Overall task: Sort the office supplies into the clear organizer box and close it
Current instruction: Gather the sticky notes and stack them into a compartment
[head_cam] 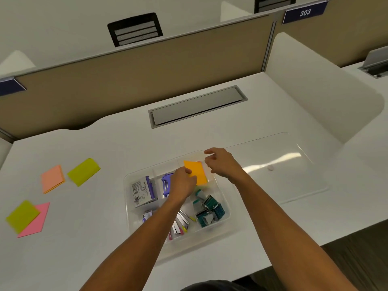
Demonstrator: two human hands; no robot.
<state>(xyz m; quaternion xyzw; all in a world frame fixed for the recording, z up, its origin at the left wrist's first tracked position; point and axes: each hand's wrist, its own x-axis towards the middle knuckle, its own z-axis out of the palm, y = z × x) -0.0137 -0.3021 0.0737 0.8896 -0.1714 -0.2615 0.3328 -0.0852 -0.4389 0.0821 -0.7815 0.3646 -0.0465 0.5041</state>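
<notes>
A: Entry. Clear organizer box (pixel 218 203) sits at the near middle of the desk (pixel 105 156), lid (pixel 279 166) laid flat just beside it on the right, so the compartments stay reachable.

B: Hands?

A: Left hand (pixel 183 182) is over the far compartment, fingertips pinching the near-left edge of an orange sticky-note pad (pixel 196 172). The pad lies tilted in that compartment; whether it is fully seated, cannot tell. Right hand (pixel 220 163) hovers at the box's far right corner, fingers loosely curled, holding nothing. Judgement: it is there to steady or guide the pad.

B: Contents so far?

A: Staple box (pixel 142 191) and purple stapler (pixel 167 182) in the left and middle cells, green binder clips (pixel 211 210) near right, metal clips (pixel 181 222) near middle. Grouped by type.

B: Remaining?

A: Four pads on the desk, well apart from the box on the left: peach pad (pixel 52 178), yellow-green pad (pixel 84 172), another yellow-green pad (pixel 22 215) overlapping a pink pad (pixel 36 222). Lid not yet on. Judgement: roughly past halfway.
</notes>
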